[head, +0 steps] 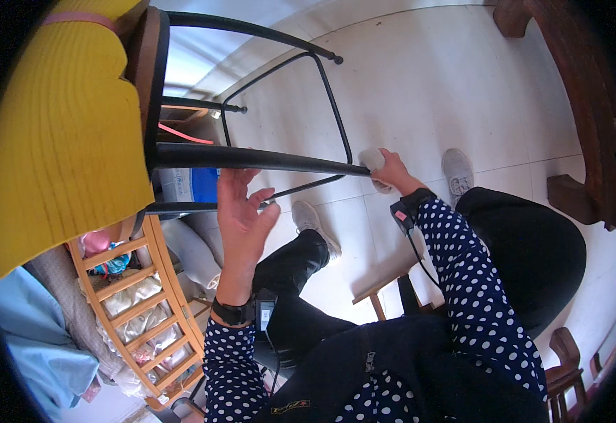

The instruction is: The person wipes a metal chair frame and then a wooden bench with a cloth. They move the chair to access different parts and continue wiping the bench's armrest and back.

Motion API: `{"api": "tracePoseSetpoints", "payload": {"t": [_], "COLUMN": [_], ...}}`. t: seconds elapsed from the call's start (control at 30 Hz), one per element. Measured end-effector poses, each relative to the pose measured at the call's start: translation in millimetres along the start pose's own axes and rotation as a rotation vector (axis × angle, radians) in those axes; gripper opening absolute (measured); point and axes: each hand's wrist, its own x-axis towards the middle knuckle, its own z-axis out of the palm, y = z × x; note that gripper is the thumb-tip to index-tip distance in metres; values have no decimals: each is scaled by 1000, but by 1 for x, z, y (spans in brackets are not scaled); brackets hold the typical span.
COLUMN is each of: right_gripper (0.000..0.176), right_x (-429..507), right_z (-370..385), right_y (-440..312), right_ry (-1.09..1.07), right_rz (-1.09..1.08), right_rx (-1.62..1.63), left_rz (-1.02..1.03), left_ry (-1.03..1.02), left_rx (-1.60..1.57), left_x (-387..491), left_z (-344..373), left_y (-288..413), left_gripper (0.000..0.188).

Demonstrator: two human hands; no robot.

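Observation:
A chair or stool with black metal legs and a yellow ribbed fabric cover over its seat extends from the left. My right hand holds a pale cloth around the lower end of the nearest leg. Beside that same leg, nearer the seat, is my left hand. Its fingers reach up behind the leg and its thumb stands apart, without closing on the metal. A thin black brace joins the legs near their feet. The leg's tip is hidden by the cloth and my right hand.
A wooden slatted rack with bagged items is at lower left, near light blue fabric. A blue-and-white package lies behind the legs. Dark wooden furniture borders the right. My shoes rest on the tiled floor.

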Motion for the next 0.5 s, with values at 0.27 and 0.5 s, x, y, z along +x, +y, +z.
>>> {"api": "tracePoseSetpoints", "payload": {"t": [0.27, 0.5], "right_gripper": [58, 67], "right_x": [26, -13], "right_z": [-50, 81], "right_y": [-50, 50], "right_ry": [-469, 307], "right_rz": [-151, 180], "right_rx": [-77, 368], "left_rz": [6, -10], "left_ry": [45, 23], "left_rx": [-70, -89], "left_x": [17, 28], "left_z": [23, 18], "left_y": [5, -3], "left_gripper": [55, 34]}}
